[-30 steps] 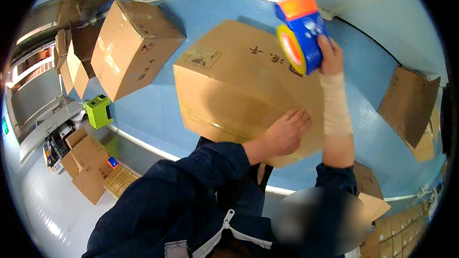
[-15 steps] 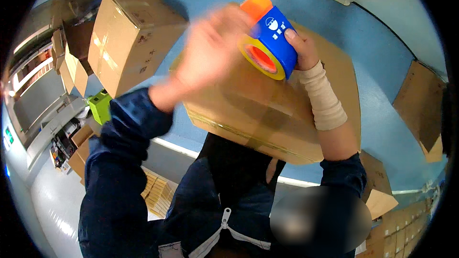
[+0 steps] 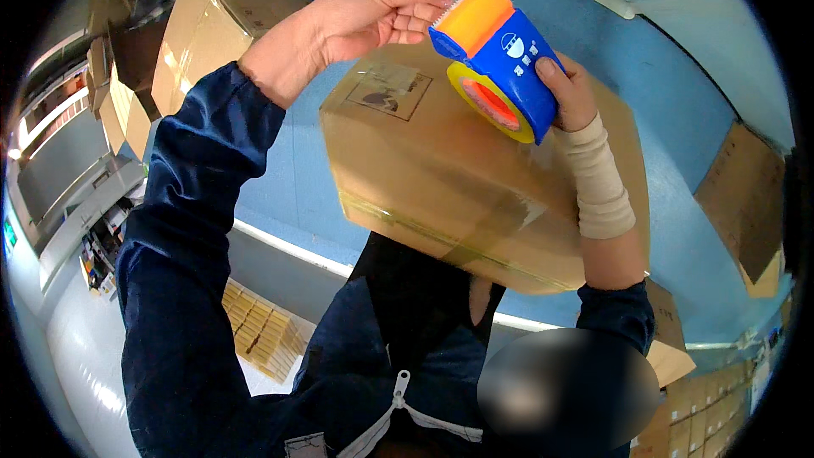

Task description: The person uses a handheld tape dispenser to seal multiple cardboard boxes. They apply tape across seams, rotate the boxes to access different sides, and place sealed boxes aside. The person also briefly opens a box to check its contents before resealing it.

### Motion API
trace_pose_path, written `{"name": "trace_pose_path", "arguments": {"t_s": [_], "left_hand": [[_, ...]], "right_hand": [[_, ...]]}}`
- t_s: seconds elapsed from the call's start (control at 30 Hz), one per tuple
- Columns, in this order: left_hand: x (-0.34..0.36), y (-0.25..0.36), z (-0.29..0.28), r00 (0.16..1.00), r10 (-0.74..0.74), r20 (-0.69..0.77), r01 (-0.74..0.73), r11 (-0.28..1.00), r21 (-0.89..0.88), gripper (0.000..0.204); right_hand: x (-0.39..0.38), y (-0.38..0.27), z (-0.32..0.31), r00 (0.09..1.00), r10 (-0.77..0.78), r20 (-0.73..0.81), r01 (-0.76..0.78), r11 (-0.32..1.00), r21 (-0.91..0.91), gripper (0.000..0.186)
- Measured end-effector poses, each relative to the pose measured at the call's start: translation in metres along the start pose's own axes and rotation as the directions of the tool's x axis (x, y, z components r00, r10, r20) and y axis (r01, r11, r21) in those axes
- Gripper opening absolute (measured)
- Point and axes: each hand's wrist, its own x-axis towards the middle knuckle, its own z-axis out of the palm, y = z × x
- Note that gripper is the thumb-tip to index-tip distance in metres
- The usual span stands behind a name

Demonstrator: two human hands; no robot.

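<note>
A blue tape dispenser [image 3: 509, 55] with an orange top and toothed cutting edge is in my right hand [image 3: 570, 95]. My thumb presses on its side; the other fingers are mostly hidden behind it. On the dispenser sits a tape roll [image 3: 462, 76] with a yellow rim and red core. My left hand [image 3: 386, 17] is beside the cutting edge, index finger stretched toward it and the other fingers loosely bent. No object shows in it. Below both hands lies a closed brown carton [image 3: 441, 170] with clear tape along its near edge and a printed square on its top.
The carton rests on a blue surface [image 3: 284, 203]. Another big taped carton [image 3: 191, 42] stands at upper left, with an open-flapped carton [image 3: 127, 119] beyond it. A carton [image 3: 746, 203] lies at far right. Stacked yellowish pieces [image 3: 259, 335] are at lower left, stacked cartons [image 3: 704, 416] at lower right.
The tape dispenser and my right hand have shifted slightly right. My left hand, blurred before in front of the dispenser's orange end, has moved up and its fingers now show clearly.
</note>
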Motion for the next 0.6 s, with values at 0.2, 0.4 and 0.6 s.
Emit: {"name": "trace_pose_path", "arguments": {"t_s": [0.2, 0.4, 0.6], "left_hand": [[0.003, -0.017, 0.001, 0.951, 0.171, -0.257, -0.105, 0.962, 0.253, 0.017], [-0.017, -0.009, -0.022, 0.91, 0.275, -0.311, -0.109, 0.881, 0.46, 0.011], [-0.029, -0.014, -0.098, 0.858, 0.223, -0.463, -0.012, 0.909, 0.417, 0.014]], "right_hand": [[0.005, -0.005, 0.006, 1.0, -0.024, 0.016, 0.023, 0.999, 0.038, 0.052], [-0.003, -0.023, 0.0, 0.997, 0.074, 0.036, -0.076, 0.995, 0.06, 0.045], [0.001, -0.038, -0.034, 0.964, 0.231, 0.13, -0.235, 0.972, 0.014, 0.044]]}}
